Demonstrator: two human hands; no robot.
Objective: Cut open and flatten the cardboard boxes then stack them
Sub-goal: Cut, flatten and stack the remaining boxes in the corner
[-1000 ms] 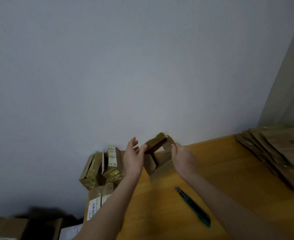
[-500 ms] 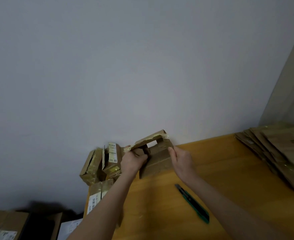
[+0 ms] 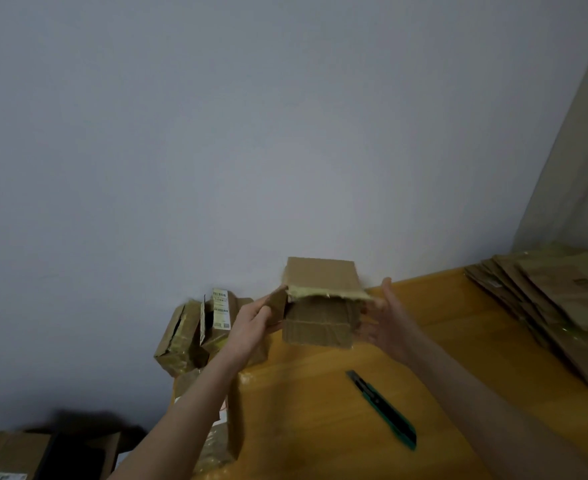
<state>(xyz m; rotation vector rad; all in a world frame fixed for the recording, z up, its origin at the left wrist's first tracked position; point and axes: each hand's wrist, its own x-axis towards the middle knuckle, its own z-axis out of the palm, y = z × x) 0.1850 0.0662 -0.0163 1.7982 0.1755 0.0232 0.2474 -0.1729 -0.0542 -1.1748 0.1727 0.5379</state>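
One left hand (image 3: pixel 252 325), one right hand (image 3: pixel 387 322), one box (image 3: pixel 320 329), one knife (image 3: pixel 382 408), one stack (image 3: pixel 562 299).

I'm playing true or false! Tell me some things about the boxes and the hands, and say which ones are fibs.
1. The left hand holds a flap of the cardboard box. True.
2. The right hand holds the cutter. False: the cutter lies on the table, untouched.
3. Flattened cardboard is stacked on the table's right side. True.
4. The box lies flat on that stack. False: it is up between both hands.
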